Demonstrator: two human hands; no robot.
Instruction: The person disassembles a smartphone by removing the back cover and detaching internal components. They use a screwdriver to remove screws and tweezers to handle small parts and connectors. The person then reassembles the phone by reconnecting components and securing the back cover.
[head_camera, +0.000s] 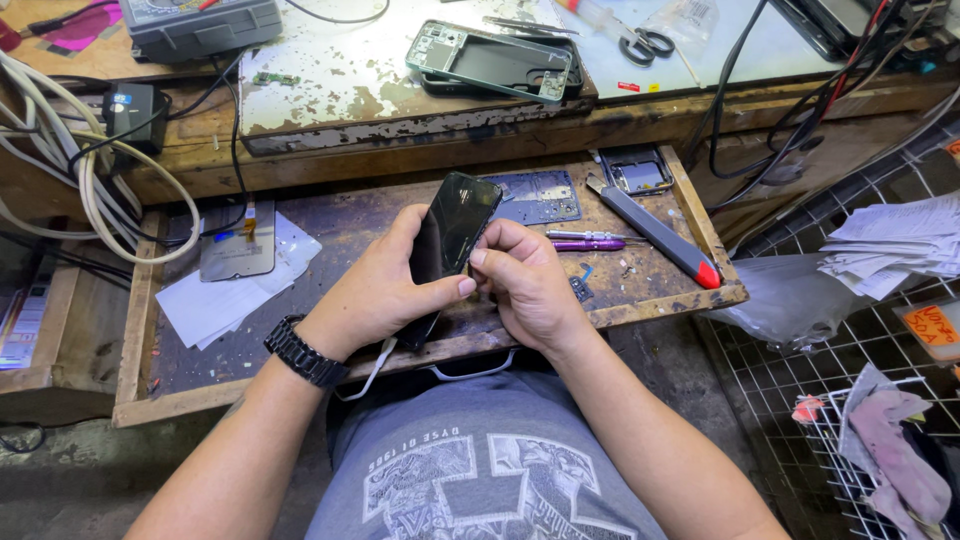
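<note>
— Item one, head view: what are the hands holding?

— The left hand (375, 290) is gripping a dark phone (452, 232), fingers clamped around its body, tilted upright above the pull-out worktop (640, 290). The right hand (525, 285) is pinching the phone's edge, fingers together on it.

— Nearby stock?

— A purple screwdriver (588, 244) and a red-tipped knife (660, 235) are lying just right of the hands.

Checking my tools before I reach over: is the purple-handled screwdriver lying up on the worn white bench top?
No, the purple-handled screwdriver lies in the pulled-out wooden drawer tray, just right of the right hand.
</note>
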